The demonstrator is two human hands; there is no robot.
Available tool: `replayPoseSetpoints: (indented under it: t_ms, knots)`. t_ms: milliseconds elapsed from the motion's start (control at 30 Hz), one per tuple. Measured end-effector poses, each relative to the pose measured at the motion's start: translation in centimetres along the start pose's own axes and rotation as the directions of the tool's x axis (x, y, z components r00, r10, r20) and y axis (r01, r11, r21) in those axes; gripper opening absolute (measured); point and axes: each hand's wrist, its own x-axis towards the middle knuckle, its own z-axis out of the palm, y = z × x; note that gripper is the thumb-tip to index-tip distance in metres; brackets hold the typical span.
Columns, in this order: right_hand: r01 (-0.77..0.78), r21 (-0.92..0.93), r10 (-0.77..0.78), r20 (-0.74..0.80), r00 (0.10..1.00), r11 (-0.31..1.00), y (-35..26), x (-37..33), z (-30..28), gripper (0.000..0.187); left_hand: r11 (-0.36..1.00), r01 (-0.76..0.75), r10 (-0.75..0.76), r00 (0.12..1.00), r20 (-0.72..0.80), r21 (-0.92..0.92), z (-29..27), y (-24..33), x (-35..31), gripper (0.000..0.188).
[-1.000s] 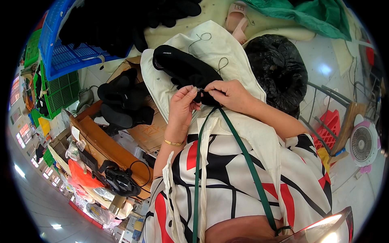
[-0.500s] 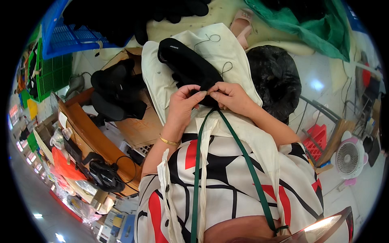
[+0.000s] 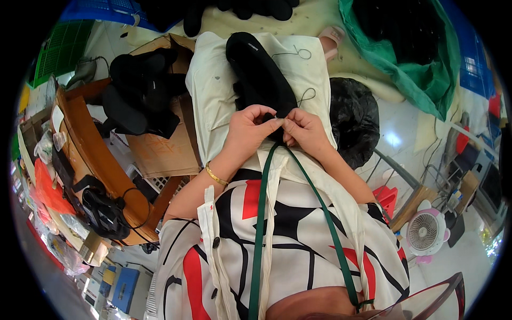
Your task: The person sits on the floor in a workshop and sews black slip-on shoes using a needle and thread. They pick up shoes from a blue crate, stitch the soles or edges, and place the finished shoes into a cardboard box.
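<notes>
- Workroom floor of pale tiles, glossy under a patch of glare; off-white cloth spread before the seated-looking figure (posture judged from above, legs covered).
- Left hand: thumb and forefinger clamped on the near end of a black shoe.
- Right hand: thumb and forefinger pressed together at that same end, tips meeting those of the left; what lies between them is too small to tell.
- Black shoe: lies on the off-white cloth, near end at the fingers, far end pointing away and a little to the left.
- Dark thread: curled in thin loops on the cloth, just right of the shoe.
- Left wrist: gold bracelet.
- Green cord: two lengths run down from the neck and meet just below the hands.
- Left of the cloth: several black shoes heaped over a cardboard box; a wooden bench farther out.
- Right of the cloth: black plastic bag, crumpled, just beside it.
- Beyond: pink slipper, green sack with dark contents.
- Far right: pink-and-white fan.
</notes>
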Motion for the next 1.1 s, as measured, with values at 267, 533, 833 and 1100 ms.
replayPoseSetpoints:
  t_ms: [267, 533, 833, 1100]
  knots:
    - [0.090, 0.048, -0.093, 0.067, 0.993, 0.995, 0.8, 0.5, -0.4, 0.014, 0.972, 0.082, -0.054, 0.990, 0.126, -0.221, -0.4, -0.5, -0.2, 0.020]
    - [0.117, 0.069, -0.123, 0.090, 0.988, 0.991, 1.1, 0.6, -0.2, 0.010, 0.970, -0.003, 0.030, 0.994, 0.106, -0.243, -0.1, -1.0, 0.1, 0.014]
    - [0.135, 0.207, -0.165, 0.136, 0.977, 0.969, 1.5, 0.8, -0.1, 0.025, 0.994, -0.027, 0.037, 0.994, 0.098, -0.103, -0.2, -0.8, 0.0, 0.013]
    - [0.027, 0.077, -0.043, 0.213, 0.976, 0.997, -2.2, 0.3, -0.4, 0.047, 0.995, -0.019, 0.035, 0.987, 0.160, -0.102, -0.2, -0.9, 0.0, 0.010]
